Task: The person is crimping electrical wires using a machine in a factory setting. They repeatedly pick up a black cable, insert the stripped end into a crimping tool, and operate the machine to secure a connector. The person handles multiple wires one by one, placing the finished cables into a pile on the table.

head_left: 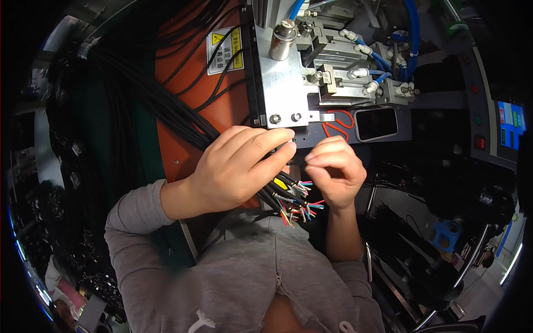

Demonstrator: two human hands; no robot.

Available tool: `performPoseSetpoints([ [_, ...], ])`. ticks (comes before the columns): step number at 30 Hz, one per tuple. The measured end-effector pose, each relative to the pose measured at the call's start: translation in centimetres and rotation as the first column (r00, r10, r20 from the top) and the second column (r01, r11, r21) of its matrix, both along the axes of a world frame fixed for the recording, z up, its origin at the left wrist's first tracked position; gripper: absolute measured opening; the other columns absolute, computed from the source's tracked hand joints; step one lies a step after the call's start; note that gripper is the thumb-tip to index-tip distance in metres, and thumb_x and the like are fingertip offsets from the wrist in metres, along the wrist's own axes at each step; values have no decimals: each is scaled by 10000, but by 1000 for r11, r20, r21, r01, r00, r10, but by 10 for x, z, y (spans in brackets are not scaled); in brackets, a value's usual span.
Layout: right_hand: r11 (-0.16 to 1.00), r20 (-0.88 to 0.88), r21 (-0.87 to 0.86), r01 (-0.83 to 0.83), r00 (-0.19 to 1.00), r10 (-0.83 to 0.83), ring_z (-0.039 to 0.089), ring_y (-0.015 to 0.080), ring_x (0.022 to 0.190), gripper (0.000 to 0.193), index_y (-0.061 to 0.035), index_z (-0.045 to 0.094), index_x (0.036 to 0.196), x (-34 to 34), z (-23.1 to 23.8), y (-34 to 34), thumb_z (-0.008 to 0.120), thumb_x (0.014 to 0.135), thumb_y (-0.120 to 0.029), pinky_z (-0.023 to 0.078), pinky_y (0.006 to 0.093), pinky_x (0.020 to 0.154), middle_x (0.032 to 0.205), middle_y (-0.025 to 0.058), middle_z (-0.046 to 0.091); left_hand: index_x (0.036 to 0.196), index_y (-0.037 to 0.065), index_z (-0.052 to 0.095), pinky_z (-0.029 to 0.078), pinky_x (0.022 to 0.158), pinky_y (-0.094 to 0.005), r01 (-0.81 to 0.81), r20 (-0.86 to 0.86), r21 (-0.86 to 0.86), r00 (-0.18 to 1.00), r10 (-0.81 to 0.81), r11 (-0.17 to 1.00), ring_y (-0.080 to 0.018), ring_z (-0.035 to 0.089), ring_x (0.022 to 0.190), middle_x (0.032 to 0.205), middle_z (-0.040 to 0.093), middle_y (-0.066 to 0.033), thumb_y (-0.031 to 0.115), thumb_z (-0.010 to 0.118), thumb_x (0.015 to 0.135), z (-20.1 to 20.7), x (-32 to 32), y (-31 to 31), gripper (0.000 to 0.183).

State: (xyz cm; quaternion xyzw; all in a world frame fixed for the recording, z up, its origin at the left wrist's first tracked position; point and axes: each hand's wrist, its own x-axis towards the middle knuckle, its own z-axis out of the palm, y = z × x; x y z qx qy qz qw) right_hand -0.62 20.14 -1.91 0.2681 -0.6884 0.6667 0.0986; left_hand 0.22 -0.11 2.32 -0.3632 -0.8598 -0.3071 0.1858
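Observation:
My left hand (236, 169) reaches across a bundle of black cables (186, 116), its thumb and fingertips closed together just below the front edge of a metal machine plate (280, 83). What its fingertips pinch is too small to make out. Past that hand, the cable ends (302, 208) fan out over my lap, with thin red, blue, white and yellow wires bared. My right hand (336, 172) is raised to the right of them, fingers curled in toward the thumb. Whatever it may hold is hidden.
Pneumatic cylinders (347, 58) with blue hoses stand behind the plate. Red-handled scissors (340, 123) and a dark-screened phone (376, 123) lie right of it. An orange-red surface (183, 147) with a warning label (226, 50) is at left. A lit control screen (509, 126) stands far right.

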Motion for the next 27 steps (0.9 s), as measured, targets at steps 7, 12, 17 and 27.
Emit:
performPoseSetpoints([
  [7, 999, -11, 51, 16, 1000, -15, 617, 215, 781, 193, -11, 679, 869, 4, 0, -9, 743, 687, -3, 480, 300, 690, 849, 107, 660, 1061, -3, 637, 470, 560, -260, 49, -84, 40, 995, -46, 998, -195, 607, 725, 1022, 600, -122, 114, 683, 717, -3, -6, 0, 366],
  [12, 1000, -64, -5, 14, 998, -14, 619, 214, 768, 237, 12, 657, 890, 4, 14, -16, 734, 671, 60, 486, 301, 683, 845, 117, 660, 1002, -7, 655, 469, 501, -247, 74, -36, 51, 997, -73, 996, -172, 615, 631, 870, 629, -103, 117, 704, 727, 0, -4, -7, 306],
  [17, 945, 11, -296, 140, 990, -144, 634, 216, 740, 267, 8, 643, 869, 10, 16, -35, 766, 639, 67, 495, 292, 670, 821, 115, 662, 935, -22, 659, 469, 472, -261, 41, -36, 59, 999, -39, 997, -163, 618, 588, 757, 634, -76, 103, 698, 726, -2, -3, -8, 247],
  [27, 999, 121, -16, 44, 992, -42, 608, 181, 738, 187, 13, 666, 860, -1, 22, -20, 753, 696, -10, 482, 276, 677, 809, 108, 644, 861, -11, 658, 439, 439, -258, 20, -76, 81, 997, -14, 997, -162, 593, 549, 732, 619, -69, 97, 699, 721, -6, -3, -7, 181],
])
